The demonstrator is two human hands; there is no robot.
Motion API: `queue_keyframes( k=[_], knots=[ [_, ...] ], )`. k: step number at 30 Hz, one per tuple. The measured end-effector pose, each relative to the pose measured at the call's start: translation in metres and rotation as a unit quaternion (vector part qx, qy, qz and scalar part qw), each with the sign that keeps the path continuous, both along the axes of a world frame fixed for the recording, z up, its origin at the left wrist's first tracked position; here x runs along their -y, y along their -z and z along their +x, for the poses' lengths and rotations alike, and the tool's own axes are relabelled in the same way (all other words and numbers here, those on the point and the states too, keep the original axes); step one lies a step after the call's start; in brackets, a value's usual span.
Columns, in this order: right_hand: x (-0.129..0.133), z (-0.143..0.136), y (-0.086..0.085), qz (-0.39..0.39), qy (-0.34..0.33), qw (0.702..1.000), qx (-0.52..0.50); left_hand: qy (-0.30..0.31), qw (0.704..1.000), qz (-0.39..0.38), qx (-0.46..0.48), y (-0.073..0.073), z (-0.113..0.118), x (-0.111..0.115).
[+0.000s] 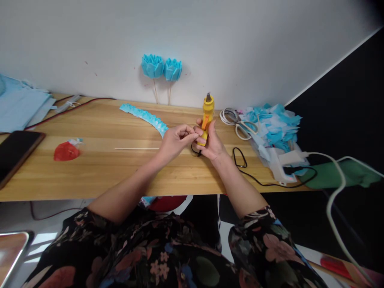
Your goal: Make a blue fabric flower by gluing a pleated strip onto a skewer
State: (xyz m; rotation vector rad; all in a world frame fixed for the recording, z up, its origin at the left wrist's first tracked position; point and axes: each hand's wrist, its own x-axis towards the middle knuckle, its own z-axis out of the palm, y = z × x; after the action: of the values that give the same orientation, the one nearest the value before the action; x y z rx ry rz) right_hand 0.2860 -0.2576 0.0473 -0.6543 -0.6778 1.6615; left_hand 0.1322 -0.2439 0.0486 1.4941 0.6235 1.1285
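My right hand (215,145) is wrapped around a yellow hot glue gun (208,105), whose metal nozzle points up toward the wall. Close beside it, my left hand (177,142) is pinched, its fingertips meeting the right hand's fingers at the gun's handle. Whatever lies in that pinch is too small to make out. A pleated blue paper strip (144,114) runs across the table to just behind my left hand. A thin wooden stick (136,149) lies to the left, its right end hidden by that hand.
Two blue paper flowers (152,66) on sticks lean at the wall. Scissors (244,127), a tape roll (229,116) and blue scraps (276,124) lie right, near a power strip (279,168) with cables. Left are a phone (19,154), red piece (66,151) and blue sheets (24,104).
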Motion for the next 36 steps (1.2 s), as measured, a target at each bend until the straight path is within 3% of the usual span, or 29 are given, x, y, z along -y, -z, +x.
queue_keyframes(
  k=[14,36],
  knots=[
    [0.0013,-0.0073,-0.0050,-0.006,0.024,1.000,0.011,0.022,0.999,-0.022,0.019,-0.0018,-0.0026,0.0009],
    [0.0020,-0.0100,-0.0024,0.005,0.029,0.999,0.030,-0.015,0.999,-0.033,0.016,-0.0014,0.0002,-0.0003]
  ],
)
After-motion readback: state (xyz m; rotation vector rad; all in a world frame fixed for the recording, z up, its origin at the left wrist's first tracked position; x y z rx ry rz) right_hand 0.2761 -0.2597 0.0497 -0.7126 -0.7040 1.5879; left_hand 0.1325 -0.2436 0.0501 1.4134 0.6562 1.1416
